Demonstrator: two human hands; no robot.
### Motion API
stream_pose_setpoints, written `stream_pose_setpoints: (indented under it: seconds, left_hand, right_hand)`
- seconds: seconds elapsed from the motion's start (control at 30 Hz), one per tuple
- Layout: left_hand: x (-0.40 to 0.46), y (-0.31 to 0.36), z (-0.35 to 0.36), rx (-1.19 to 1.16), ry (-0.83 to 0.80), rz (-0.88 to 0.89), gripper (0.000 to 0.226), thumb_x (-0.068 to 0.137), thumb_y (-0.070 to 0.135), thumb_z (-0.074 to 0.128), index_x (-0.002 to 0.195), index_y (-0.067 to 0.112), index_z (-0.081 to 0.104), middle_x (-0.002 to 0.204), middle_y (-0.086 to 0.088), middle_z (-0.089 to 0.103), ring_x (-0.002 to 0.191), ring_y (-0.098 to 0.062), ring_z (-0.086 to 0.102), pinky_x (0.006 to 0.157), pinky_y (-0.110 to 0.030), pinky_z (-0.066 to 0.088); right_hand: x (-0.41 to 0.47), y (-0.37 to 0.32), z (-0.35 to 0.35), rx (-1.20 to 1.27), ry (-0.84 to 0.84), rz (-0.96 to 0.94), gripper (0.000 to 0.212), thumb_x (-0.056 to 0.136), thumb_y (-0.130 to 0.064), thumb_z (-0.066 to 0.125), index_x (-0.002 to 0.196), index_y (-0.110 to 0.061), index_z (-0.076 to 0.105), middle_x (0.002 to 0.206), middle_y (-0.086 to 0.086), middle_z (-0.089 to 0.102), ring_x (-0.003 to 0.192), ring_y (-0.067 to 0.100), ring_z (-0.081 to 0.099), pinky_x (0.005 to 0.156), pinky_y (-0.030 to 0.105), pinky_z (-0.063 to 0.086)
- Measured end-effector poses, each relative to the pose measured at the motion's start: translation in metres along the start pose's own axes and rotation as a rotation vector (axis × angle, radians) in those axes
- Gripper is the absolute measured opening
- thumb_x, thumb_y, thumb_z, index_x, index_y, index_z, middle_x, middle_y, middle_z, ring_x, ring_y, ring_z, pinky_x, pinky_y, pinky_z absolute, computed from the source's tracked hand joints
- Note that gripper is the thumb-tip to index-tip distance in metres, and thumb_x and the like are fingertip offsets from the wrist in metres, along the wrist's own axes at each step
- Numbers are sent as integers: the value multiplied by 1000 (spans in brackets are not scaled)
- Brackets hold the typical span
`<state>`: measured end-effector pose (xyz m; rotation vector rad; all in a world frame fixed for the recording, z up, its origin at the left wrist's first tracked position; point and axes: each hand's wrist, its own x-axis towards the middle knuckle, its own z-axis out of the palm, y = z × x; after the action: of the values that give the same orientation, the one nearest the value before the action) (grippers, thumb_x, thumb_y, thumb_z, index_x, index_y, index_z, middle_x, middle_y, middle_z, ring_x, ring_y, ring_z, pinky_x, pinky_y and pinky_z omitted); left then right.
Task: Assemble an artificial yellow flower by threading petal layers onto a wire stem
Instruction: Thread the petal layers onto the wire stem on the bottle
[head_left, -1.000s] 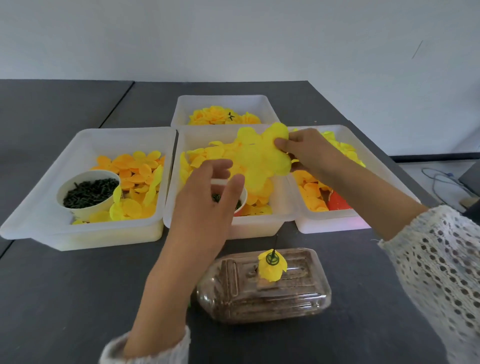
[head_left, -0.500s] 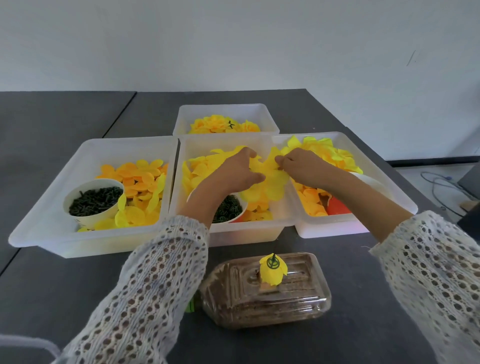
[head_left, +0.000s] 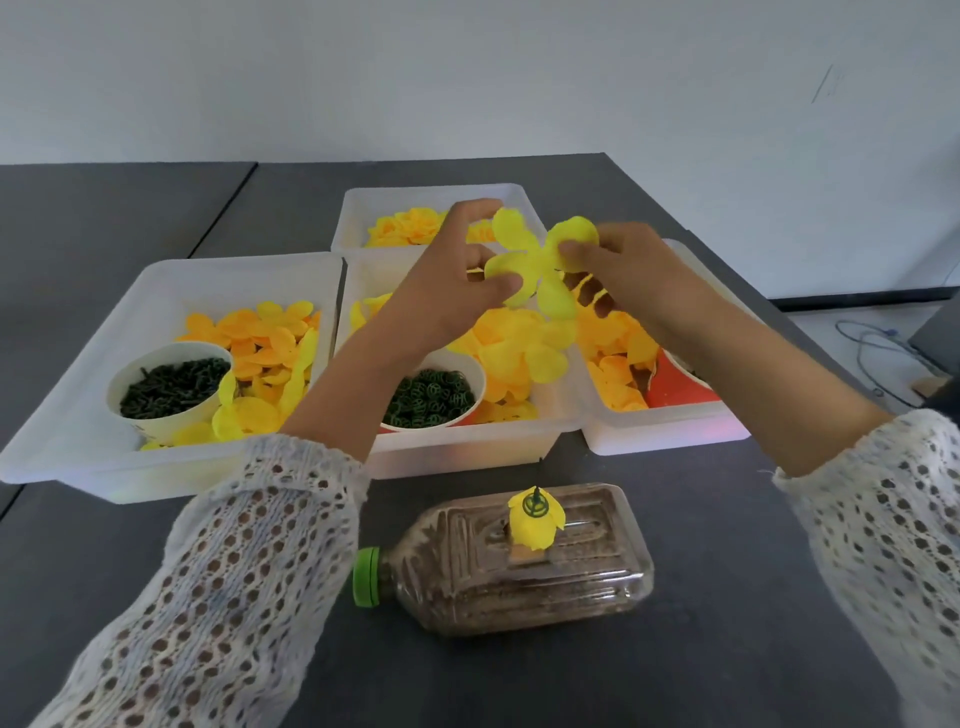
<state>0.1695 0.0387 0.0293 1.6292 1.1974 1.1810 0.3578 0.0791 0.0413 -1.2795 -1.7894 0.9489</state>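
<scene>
Raised petal layer (head_left: 540, 262) between hands (head_left: 524, 278)

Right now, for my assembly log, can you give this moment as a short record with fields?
held item: yellow petal layer, lifted above the trays
left hand: pinches the layer's left side
right hand: pinches the layer's right side
stem: wire stem upright in the bottle, small yellow flower part already on it
bottle: lying on its side, green cap to the left
middle tray: yellow petals, cup of green rings
</scene>
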Motion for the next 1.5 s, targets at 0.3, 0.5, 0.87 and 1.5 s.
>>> stream_pose_setpoints:
  seconds: [0.3, 0.5, 0.87, 1.5]
  left_hand:
    - [-80, 34, -12, -186, -36, 12, 35, 95, 18, 59, 129, 22, 56, 67, 8, 55, 69, -11, 50, 62, -21, 47]
    - [-140, 27, -6, -217, -93, -7, 33, 91, 24, 55, 124, 28, 60, 68, -20, 43, 64, -31, 41, 55, -29, 42]
    - [-147, 2, 9, -247, -78, -61, 36, 92, 18, 56, 128, 22, 55, 67, 1, 57, 64, -19, 50, 61, -26, 41]
    - [-158, -27, 8, 129, 59, -235, 31, 87, 49, 53, 117, 53, 48, 90, 11, 70, 84, -6, 67, 75, -27, 48]
  right_hand:
    - [-78, -26, -17, 542, -503, 153, 16, 86, -22, 59, 70, -18, 62, 61, -1, 56, 47, 13, 42, 44, 21, 32]
    - [-141, -20, -10, 474, -599, 127, 33, 92, -32, 49, 69, -14, 64, 63, 5, 60, 47, 15, 42, 43, 20, 34]
    - [-159, -3, 6, 304, -390, 207, 32, 86, -39, 50, 65, -20, 65, 55, 6, 54, 47, 14, 37, 42, 17, 30]
    - [-124, 26, 1, -334, -55, 24, 35, 84, -62, 43, 71, -32, 55, 62, -11, 54, 53, 3, 45, 51, 19, 33]
